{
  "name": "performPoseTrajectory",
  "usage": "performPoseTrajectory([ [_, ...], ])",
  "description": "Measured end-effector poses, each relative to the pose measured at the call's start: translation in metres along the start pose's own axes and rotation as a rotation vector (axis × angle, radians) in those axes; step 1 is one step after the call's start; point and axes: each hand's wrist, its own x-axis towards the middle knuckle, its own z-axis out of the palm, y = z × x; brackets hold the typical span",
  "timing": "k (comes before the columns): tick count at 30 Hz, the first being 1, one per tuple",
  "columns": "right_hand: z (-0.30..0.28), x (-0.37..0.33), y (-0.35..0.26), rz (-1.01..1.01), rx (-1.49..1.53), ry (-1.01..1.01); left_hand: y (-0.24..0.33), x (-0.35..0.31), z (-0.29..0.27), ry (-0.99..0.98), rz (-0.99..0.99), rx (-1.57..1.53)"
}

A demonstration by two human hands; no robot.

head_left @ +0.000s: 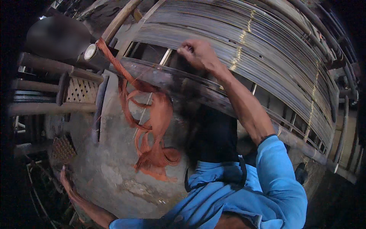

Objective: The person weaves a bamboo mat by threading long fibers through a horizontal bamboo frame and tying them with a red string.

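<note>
My right hand (pixel 200 54) is raised above the near beam of a large wooden frame, its fingers curled together. Anything inside those fingers is too small or hidden to make out. Far out at the lower left, my left hand (pixel 65 176) reaches away from my body, just below a small woven basket (pixel 63 149). Its fingers are too small and blurred to read. Between my arms hangs a long bundle of orange-red yarn (pixel 162 112), draped over the beam near a pale round-ended post, its loose loops and tail hanging down over the grey floor.
Long, closely spaced grey strands (pixel 213 28) stretch across the frame, crossed by pale yellow ties. A thick wooden beam (pixel 213 95) runs in front of my body. Wooden rails and a lattice panel (pixel 82 90) stand at the left. Grey floor (pixel 114 168) lies below.
</note>
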Motion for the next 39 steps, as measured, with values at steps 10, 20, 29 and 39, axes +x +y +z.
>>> performPoseTrajectory([
  [10, 0.041, -0.046, 0.024, 0.423, 0.015, -0.254, -0.12, -0.011, 0.145, -0.109, 0.011, 1.112],
  [20, 0.051, -0.048, 0.029, 0.423, -0.026, -0.243, 0.099, -0.186, 0.491, -0.834, -0.272, -0.554],
  [29, 0.044, -0.046, 0.021, 0.518, 0.035, -0.257, 0.122, -0.1, 0.388, -0.818, 0.123, -0.491],
  [39, 0.047, -0.046, 0.025, 0.463, -0.003, -0.247, 0.204, -0.159, 0.38, -1.093, 0.391, -0.781],
])
